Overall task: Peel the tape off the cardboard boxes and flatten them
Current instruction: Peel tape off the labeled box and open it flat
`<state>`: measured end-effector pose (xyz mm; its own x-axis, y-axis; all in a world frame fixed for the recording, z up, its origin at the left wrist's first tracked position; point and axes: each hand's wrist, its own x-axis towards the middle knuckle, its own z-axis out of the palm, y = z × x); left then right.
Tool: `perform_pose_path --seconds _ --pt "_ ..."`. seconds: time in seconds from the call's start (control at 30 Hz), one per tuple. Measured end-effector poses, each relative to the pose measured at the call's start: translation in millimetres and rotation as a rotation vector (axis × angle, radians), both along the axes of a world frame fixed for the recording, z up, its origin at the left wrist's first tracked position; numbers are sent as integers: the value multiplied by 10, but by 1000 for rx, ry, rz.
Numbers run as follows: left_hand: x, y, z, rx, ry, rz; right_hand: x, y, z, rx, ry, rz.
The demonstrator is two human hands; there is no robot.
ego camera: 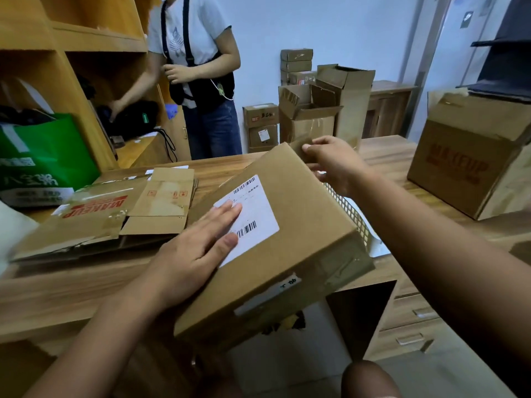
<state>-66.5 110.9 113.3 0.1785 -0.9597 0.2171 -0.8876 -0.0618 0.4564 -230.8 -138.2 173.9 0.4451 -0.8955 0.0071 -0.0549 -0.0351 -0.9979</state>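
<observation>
Two hands work one smooth brown cardboard box, tilted over the wood-grain tabletop's near edge. The left hand lies flat, fingers straight, on its white barcode label. The right hand pinches a glossy tape strip at the box's far corner. Flattened cartons lie by the left edge.

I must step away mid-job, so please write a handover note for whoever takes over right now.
Left hand: flat, pressing on the label of the box.
Right hand: pinches what looks like tape at the box's far corner.
Box: tilted at the table edge, still whole.
Done: flattened boxes lie on the table, left.
Left: peel and flatten this box, then the MAKEUP box at right and the open boxes by the back wall.
</observation>
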Motion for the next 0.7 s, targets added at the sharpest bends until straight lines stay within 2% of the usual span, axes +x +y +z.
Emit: perform_pose_path --seconds 0.23,0.33,0.47,0.53,0.7 --pt "215 -209 48 184 -100 -37 23 142 -306 76 107 127" --pt "283 -311 101 197 -114 -9 -8 144 -536 9 150 77" --pt "372 -439 129 111 -418 53 -201 238 -749 4 85 -3" --pt "359 -486 148 87 -485 71 -329 319 -873 46 26 13" --pt "167 -595 129 191 -264 161 -516 436 -1091 111 -83 56"
